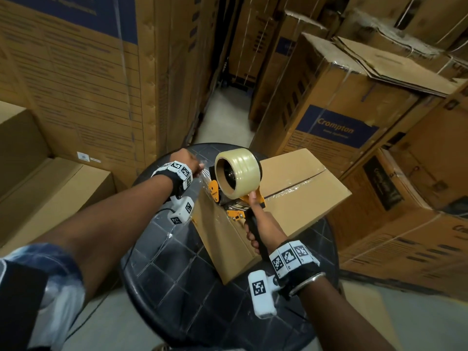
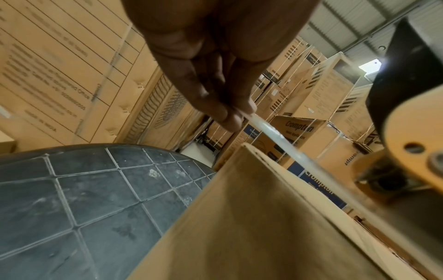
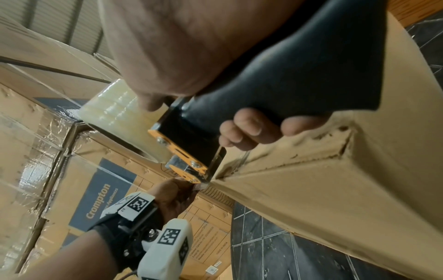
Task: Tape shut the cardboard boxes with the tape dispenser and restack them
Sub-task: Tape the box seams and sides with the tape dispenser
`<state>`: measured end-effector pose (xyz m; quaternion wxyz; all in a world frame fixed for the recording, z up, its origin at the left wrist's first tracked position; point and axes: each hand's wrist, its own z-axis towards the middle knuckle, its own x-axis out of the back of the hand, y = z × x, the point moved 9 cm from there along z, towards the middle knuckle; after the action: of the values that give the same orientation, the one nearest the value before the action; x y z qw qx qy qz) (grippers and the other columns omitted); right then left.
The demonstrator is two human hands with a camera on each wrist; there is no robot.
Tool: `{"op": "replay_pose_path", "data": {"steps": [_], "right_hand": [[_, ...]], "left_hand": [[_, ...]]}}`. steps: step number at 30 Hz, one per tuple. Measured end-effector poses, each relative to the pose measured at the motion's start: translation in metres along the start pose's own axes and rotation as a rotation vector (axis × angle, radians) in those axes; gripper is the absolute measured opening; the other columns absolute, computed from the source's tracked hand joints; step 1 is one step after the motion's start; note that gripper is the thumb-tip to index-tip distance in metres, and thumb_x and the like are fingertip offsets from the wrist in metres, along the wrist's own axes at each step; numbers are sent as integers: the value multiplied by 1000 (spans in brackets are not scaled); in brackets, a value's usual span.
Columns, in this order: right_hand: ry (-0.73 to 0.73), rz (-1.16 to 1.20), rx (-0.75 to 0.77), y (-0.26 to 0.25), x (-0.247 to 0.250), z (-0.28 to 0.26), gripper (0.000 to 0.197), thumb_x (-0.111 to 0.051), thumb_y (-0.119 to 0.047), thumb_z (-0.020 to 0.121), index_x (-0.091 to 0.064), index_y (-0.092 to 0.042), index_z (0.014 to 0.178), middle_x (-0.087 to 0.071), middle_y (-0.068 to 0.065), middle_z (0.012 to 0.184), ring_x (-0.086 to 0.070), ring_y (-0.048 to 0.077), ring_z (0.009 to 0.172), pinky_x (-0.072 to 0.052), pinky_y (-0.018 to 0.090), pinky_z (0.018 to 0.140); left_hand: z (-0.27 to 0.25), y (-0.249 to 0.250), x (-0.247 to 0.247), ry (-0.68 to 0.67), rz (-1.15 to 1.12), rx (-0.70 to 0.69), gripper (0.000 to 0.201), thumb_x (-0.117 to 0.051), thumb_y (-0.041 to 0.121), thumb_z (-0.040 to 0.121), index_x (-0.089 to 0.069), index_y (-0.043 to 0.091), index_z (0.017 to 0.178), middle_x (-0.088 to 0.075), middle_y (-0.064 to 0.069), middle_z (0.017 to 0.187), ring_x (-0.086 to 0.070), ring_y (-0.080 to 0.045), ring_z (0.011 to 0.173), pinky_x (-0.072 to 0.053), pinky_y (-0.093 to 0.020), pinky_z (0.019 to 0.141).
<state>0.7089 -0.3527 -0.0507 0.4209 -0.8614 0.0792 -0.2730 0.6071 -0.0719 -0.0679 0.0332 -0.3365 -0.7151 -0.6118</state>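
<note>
My right hand [image 1: 255, 231]: fingers wrapped around the black handle of the tape dispenser [image 1: 236, 183], its clear roll uppermost.
My left hand [image 1: 186, 160]: fingertips [image 2: 230, 115] pinching the free end of the tape strip [image 2: 271, 132], stretched out from the dispenser.
Cardboard box [image 1: 291, 198]: closed, on the round black table [image 1: 162, 262], directly under the dispenser; tape along its top seam.
Surroundings: large stacked cartons [image 1: 76, 72].

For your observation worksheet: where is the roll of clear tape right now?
In the head view, the clear tape roll sits centre frame on the orange-and-black dispenser gripped by the right hand, above the brown cardboard box.
</note>
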Motion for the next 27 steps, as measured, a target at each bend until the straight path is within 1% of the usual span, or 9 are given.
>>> {"op": "replay_pose_path", "data": {"steps": [5, 8, 12, 13, 17, 20, 23, 25, 27], "right_hand": [[25, -21, -3, 3, -2, 0, 97, -26, -114, 50, -52, -21, 59, -47, 1, 57, -40, 13, 43, -36, 29, 51], [35, -12, 0, 6, -1, -1, 97, -26, -113, 51, -52, -20, 61, -46, 1, 57, -40, 14, 42, -36, 28, 50], [33, 7, -4, 9, 1, -2, 94, -27, -110, 57, -52, -20, 61, -46, 1, 56, -40, 13, 42, -36, 27, 49], [31, 10, -9, 10, 2, -1, 94, -27, -109, 59, -52, -19, 62, -46, 1, 57, -40, 13, 42, -35, 27, 48], [30, -9, -18, 13, 0, 3, 99, -26, -112, 54, -55, -18, 67, -48, 1, 58, -41, 13, 42, -38, 28, 49], [32, -14, -27, 14, -2, 6, 100, -26, -111, 56, -57, -17, 69, -48, 2, 58, -42, 13, 43, -39, 28, 50], [29, 5, -37, 16, -1, 9, 103, -28, -111, 58, -61, -15, 77, -48, 4, 60, -42, 15, 44, -39, 29, 49], [24, 14, -42, 17, 1, 10, 106, -28, -112, 56, -62, -14, 79, -47, 4, 60, -42, 16, 44, -39, 29, 49], [15, 7, -42, 17, 0, 11, 106, -28, -112, 55, -61, -14, 77, -48, 4, 60, -42, 16, 44, -40, 30, 51]], "left_hand": [[2, -8, -7, -13, -29, 2, 21, -77, 21, 86, -73, 7, 71, -73, -12, 68, -74, -25, 72, -62, -39, 77], [4, -11, -13, -46, -29, -5, 18, -76, 24, 86, -74, 8, 76, -73, -11, 70, -74, -23, 71, -61, -35, 78], [3, -14, -20, -44, -15, -1, 17, -75, 24, 86, -76, 8, 83, -71, -6, 68, -67, -14, 58, -58, -24, 64], [2, -15, -21, -46, -7, -1, 16, -75, 24, 86, -75, 8, 84, -71, -6, 70, -68, -15, 61, -58, -25, 65], [2, -19, -27, -68, -10, 12, 16, -75, 23, 86, -76, 7, 88, -74, -12, 81, -73, -23, 78, -61, -35, 79], [3, -21, -28, -80, 26, 16, 22, -74, 27, 87, -76, 5, 88, -74, -11, 80, -73, -24, 77, -61, -39, 80], [4, -22, -31, -111, 129, 14, 27, -67, 28, 92, -73, 2, 92, -74, -12, 84, -72, -26, 76, -60, -38, 81], [6, -27, -35, -147, 218, 21, 34, -63, 37, 93, -70, 4, 100, -73, -14, 95, -72, -30, 84, -59, -42, 83], [10, -28, -37, -168, 332, -8, 40, -58, 45, 93, -69, 8, 103, -71, -14, 104, -70, -33, 89, -58, -40, 83]]}}
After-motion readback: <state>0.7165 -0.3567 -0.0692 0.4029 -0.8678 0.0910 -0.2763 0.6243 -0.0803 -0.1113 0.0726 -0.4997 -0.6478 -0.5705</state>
